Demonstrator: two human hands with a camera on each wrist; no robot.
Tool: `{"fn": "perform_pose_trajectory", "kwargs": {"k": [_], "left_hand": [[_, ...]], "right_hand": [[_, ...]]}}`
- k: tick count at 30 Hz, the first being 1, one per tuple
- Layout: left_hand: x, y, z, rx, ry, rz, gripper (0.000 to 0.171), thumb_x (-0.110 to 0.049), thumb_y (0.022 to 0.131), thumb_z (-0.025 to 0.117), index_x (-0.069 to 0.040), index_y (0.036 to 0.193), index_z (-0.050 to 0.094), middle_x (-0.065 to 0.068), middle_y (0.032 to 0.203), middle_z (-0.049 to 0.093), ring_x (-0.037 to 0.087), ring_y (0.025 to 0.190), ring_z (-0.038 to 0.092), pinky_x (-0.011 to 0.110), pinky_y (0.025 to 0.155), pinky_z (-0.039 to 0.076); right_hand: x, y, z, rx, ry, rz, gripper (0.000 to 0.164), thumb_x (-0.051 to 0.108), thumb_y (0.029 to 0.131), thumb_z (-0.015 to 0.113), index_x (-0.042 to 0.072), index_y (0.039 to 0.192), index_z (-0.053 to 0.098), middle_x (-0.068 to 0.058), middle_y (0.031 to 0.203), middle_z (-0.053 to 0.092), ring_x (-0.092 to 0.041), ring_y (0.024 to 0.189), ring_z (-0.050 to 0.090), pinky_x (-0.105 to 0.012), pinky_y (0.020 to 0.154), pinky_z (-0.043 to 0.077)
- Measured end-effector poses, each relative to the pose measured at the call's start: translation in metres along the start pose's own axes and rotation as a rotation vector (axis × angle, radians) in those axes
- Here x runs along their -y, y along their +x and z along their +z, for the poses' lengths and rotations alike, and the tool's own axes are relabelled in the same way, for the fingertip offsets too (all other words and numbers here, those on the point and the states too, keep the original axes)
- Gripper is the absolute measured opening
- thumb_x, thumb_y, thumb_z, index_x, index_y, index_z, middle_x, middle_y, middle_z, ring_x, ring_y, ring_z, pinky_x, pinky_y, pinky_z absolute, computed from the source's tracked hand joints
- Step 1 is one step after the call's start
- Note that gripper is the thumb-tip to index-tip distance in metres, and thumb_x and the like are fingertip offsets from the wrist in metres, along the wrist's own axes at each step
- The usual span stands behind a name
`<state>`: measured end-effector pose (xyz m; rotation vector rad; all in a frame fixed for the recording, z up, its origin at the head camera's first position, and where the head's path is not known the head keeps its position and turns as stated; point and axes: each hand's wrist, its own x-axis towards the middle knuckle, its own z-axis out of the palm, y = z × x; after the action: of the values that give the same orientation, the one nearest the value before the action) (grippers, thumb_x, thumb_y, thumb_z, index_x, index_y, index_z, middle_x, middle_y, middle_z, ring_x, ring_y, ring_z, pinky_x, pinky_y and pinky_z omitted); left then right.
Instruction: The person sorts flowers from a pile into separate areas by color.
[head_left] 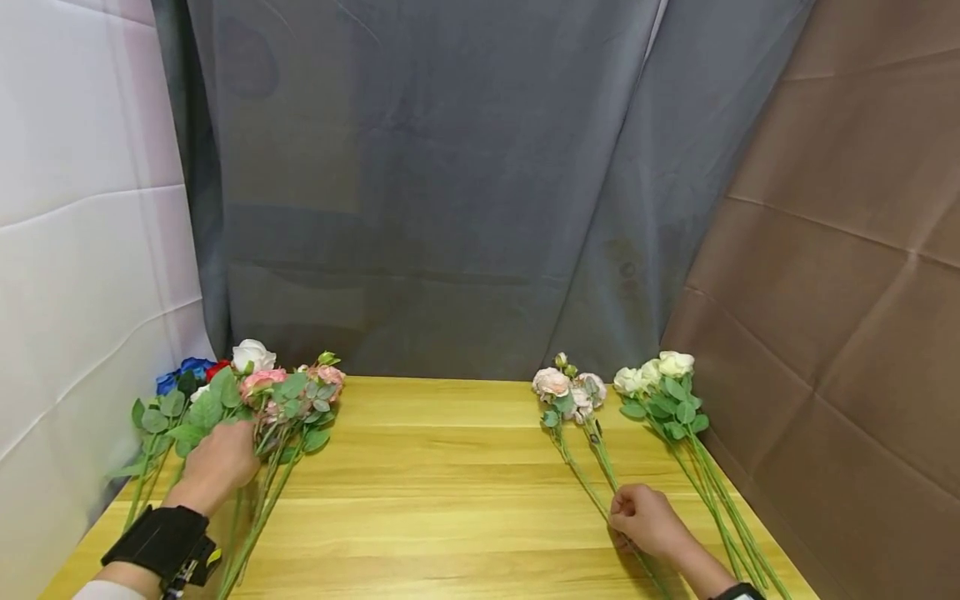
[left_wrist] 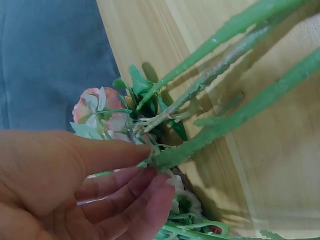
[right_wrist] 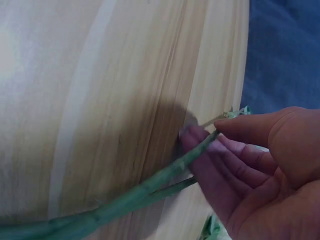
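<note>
At the left, my left hand (head_left: 222, 467) reaches in among a bunch of artificial flowers. Its thumb and fingertips pinch a thick green flower stem (left_wrist: 240, 117) in the left wrist view; which bloom it carries is hidden. Close by are pink roses (head_left: 262, 382), a white rose (head_left: 253, 355) and blue roses (head_left: 193, 367). On the right side, my right hand (head_left: 647, 518) pinches the green stem (right_wrist: 165, 175) of a pale pink flower (head_left: 551, 382) between thumb and index finger. A second stem runs alongside it.
Cream roses (head_left: 675, 364) on long stems lie along the table's right edge. The wooden table (head_left: 427, 500) is bounded by a grey cloth (head_left: 450, 208) behind, a white cloth (head_left: 90, 208) at left and a brown one (head_left: 847, 292) at right.
</note>
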<state>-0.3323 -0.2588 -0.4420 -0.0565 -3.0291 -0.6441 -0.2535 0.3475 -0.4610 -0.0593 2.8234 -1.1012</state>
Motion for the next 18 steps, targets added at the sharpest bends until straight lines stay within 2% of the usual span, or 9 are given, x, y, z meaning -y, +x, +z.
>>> {"fn": "perform_pose_trajectory", "kwargs": {"k": [5, 12, 14, 15, 16, 18], "left_hand": [[0.002, 0.002, 0.000, 0.005, 0.006, 0.002, 0.007, 0.007, 0.087, 0.056, 0.004, 0.091, 0.060, 0.029, 0.088, 0.063, 0.045, 0.078, 0.066, 0.047, 0.057, 0.049], [0.009, 0.004, 0.002, 0.009, -0.011, 0.008, 0.008, 0.010, 0.087, 0.053, 0.004, 0.090, 0.058, 0.026, 0.087, 0.062, 0.033, 0.075, 0.060, 0.042, 0.059, 0.043], [0.011, 0.006, 0.002, 0.027, -0.019, 0.006, 0.013, 0.010, 0.087, 0.053, 0.009, 0.099, 0.060, 0.029, 0.092, 0.062, 0.032, 0.075, 0.057, 0.041, 0.060, 0.041], [0.011, 0.006, 0.001, 0.034, -0.026, 0.002, 0.014, 0.010, 0.087, 0.052, 0.010, 0.099, 0.060, 0.028, 0.091, 0.061, 0.031, 0.073, 0.056, 0.040, 0.059, 0.042], [0.011, 0.006, 0.000, 0.044, -0.042, -0.004, 0.020, 0.010, 0.087, 0.051, 0.013, 0.105, 0.060, 0.027, 0.089, 0.061, 0.030, 0.070, 0.057, 0.038, 0.057, 0.042], [0.010, 0.007, -0.004, 0.063, -0.069, -0.014, 0.021, 0.009, 0.086, 0.051, 0.014, 0.104, 0.060, 0.026, 0.088, 0.061, 0.028, 0.066, 0.057, 0.036, 0.055, 0.045]], "right_hand": [[0.008, 0.002, 0.004, -0.067, -0.181, 0.017, 0.013, 0.002, 0.088, 0.072, 0.005, 0.083, 0.062, -0.004, 0.070, 0.056, -0.020, 0.062, 0.052, -0.033, 0.057, 0.044], [0.018, 0.000, 0.004, -0.071, -0.212, 0.079, 0.014, 0.007, 0.092, 0.072, 0.007, 0.082, 0.061, -0.004, 0.072, 0.056, -0.020, 0.062, 0.050, -0.034, 0.057, 0.041], [0.018, -0.001, 0.004, -0.074, -0.219, 0.088, 0.014, 0.008, 0.092, 0.071, 0.008, 0.083, 0.062, -0.004, 0.072, 0.057, -0.020, 0.062, 0.051, -0.034, 0.057, 0.040], [0.018, -0.001, 0.004, -0.077, -0.222, 0.088, 0.014, 0.008, 0.093, 0.071, 0.008, 0.083, 0.062, -0.004, 0.072, 0.057, -0.020, 0.062, 0.050, -0.034, 0.057, 0.040], [0.018, -0.001, 0.004, -0.080, -0.225, 0.087, 0.014, 0.008, 0.093, 0.071, 0.008, 0.083, 0.062, -0.004, 0.073, 0.056, -0.020, 0.062, 0.050, -0.034, 0.057, 0.039], [0.018, -0.002, 0.003, -0.086, -0.226, 0.086, 0.013, 0.009, 0.093, 0.071, 0.009, 0.083, 0.062, -0.003, 0.073, 0.056, -0.020, 0.062, 0.049, -0.034, 0.057, 0.039]]}}
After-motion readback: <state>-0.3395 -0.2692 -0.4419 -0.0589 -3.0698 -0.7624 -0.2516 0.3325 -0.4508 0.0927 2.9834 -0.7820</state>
